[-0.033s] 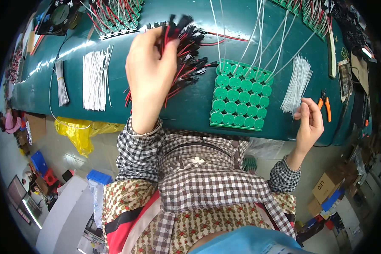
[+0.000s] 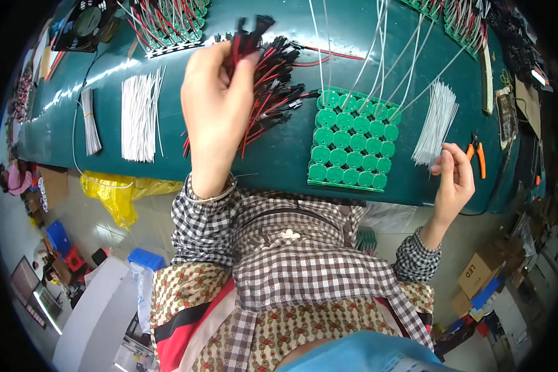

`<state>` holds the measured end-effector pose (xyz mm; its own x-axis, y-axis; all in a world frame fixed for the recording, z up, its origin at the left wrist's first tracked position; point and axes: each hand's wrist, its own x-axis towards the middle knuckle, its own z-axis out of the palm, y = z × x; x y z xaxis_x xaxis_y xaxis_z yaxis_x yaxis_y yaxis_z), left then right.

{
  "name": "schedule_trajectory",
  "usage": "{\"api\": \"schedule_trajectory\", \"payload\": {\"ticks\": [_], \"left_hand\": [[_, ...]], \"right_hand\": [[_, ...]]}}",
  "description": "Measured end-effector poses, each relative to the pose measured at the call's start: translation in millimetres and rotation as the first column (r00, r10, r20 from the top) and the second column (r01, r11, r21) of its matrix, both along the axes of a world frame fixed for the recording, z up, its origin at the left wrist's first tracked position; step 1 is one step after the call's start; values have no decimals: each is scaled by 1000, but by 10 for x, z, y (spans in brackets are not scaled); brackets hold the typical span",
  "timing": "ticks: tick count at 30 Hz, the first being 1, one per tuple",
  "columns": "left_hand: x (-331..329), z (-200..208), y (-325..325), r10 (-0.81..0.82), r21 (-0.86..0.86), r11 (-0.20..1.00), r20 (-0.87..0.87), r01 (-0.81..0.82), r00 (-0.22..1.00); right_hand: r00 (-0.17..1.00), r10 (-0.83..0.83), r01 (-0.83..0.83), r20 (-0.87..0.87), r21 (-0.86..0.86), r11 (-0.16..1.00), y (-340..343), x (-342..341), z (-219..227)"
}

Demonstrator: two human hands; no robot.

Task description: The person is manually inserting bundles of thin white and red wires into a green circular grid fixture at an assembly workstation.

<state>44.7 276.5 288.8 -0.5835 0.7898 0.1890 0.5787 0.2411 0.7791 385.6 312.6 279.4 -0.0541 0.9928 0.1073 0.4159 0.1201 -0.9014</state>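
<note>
My left hand [image 2: 218, 102] is closed round a few red-and-black wires with black plug connectors [image 2: 252, 34], slightly blurred. Below and beside it spreads a heap of the same connector wires [image 2: 273, 93] on the green table. At the right, my right hand [image 2: 454, 180] has its thumb and fingers drawn together at the table's front edge; what they pinch, if anything, is too small to make out. Just beyond those fingertips lies a bundle of white wires [image 2: 437, 124]. Between the hands sits a panel of round green circuit boards [image 2: 352, 141], with long white wires rising from its far row.
Orange-handled cutters [image 2: 479, 158] lie right of my right hand. White wires [image 2: 140, 118] and a tied white bundle [image 2: 90, 124] lie at the left. Wired board panels [image 2: 167, 28] stand along the back, near a black fan [image 2: 87, 23]. A yellow bag [image 2: 115, 198] hangs below the edge.
My left hand has shifted slightly left with the connector wires, and their plugs have tilted and risen a little. My right hand stays in place.
</note>
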Motion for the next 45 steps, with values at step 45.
{"api": "schedule_trajectory", "payload": {"ticks": [45], "left_hand": [[575, 84, -691, -337, 207, 931, 803, 302, 491]], "right_hand": [[881, 243, -326, -407, -149, 934, -73, -1037, 486]]}}
